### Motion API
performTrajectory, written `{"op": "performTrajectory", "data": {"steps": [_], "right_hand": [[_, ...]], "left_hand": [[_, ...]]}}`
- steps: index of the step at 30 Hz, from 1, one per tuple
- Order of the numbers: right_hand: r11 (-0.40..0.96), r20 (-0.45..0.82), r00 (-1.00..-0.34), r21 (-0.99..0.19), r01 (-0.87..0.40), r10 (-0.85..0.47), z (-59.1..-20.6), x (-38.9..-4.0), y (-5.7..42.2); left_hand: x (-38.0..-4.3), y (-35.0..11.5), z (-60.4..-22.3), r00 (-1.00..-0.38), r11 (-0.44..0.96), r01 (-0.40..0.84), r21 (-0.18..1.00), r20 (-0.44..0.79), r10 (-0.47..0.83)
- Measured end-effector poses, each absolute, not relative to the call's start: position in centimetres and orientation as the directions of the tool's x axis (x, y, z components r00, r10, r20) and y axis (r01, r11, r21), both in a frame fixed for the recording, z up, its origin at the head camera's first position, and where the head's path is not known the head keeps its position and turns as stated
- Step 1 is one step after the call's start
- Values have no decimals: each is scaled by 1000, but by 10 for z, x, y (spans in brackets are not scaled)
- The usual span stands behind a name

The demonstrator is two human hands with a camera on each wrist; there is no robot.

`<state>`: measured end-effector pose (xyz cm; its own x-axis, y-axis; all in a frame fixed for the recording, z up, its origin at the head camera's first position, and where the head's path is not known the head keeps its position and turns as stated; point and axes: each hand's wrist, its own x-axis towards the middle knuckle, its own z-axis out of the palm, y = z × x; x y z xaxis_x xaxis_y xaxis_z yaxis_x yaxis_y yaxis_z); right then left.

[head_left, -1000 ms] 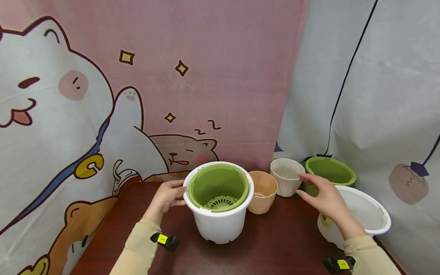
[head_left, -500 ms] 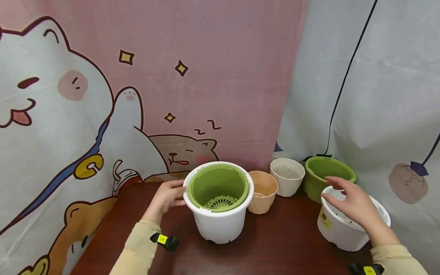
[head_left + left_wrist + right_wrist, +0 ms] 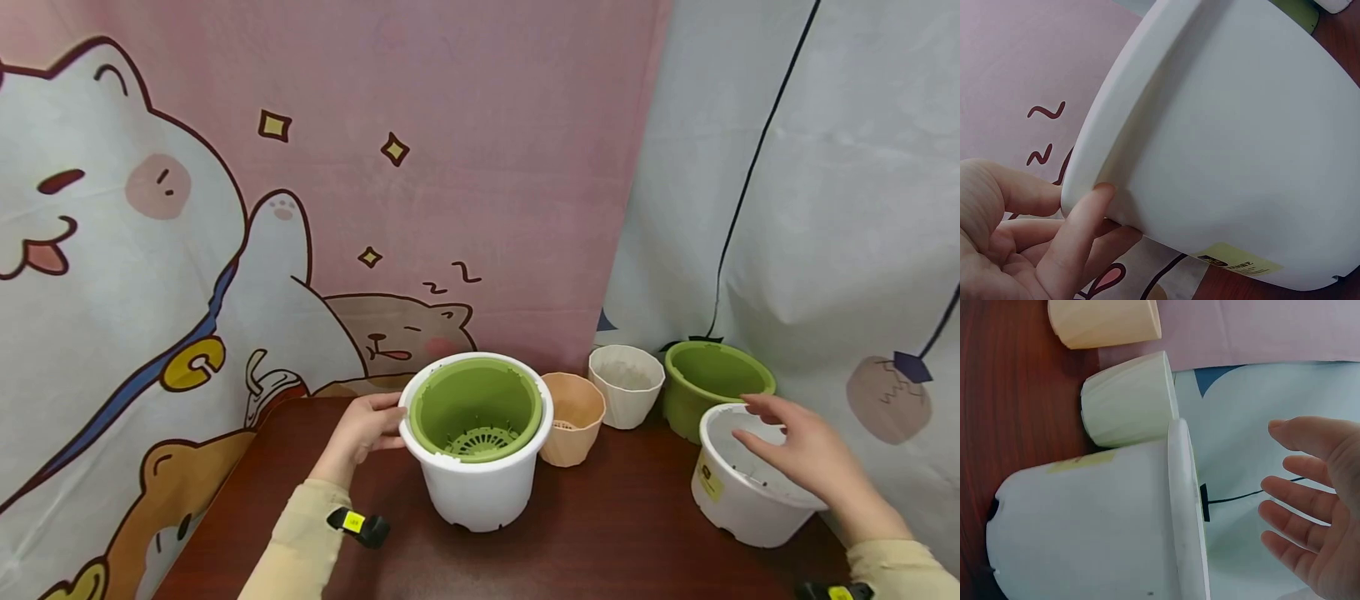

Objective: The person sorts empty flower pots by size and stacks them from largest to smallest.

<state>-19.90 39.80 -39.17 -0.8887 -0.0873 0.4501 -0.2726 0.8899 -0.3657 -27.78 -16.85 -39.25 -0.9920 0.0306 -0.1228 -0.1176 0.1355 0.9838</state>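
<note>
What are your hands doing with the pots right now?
Left hand holds big white pot rim. Right hand open above empty white pot. Nothing blocking.

Far rim of the white pot [image 3: 738, 500] behind the right hand [image 3: 806, 454] — yellow label's print too small to read.

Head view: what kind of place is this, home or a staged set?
Probably a staged set, not a lived-in room. Printed cartoon cat backdrops hang as cloth right behind a small brown table, and the table carries only empty plastic plant pots, such as the white pot with a green liner.
</note>
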Motion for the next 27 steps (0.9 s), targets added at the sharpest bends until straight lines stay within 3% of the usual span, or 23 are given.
{"op": "performTrajectory", "data": {"steps": [13,27], "right_hand": [[916,381,-914,-300,-266,-141,-392,-198,432],[952,212,-974,-271,-139,-81,-385,-198,467]], "left_hand": [[-279,-169,-393,-992,139,-117,983,-122,29],[-279,-169,-392,-991,131,-127,983,-132,34]]}}
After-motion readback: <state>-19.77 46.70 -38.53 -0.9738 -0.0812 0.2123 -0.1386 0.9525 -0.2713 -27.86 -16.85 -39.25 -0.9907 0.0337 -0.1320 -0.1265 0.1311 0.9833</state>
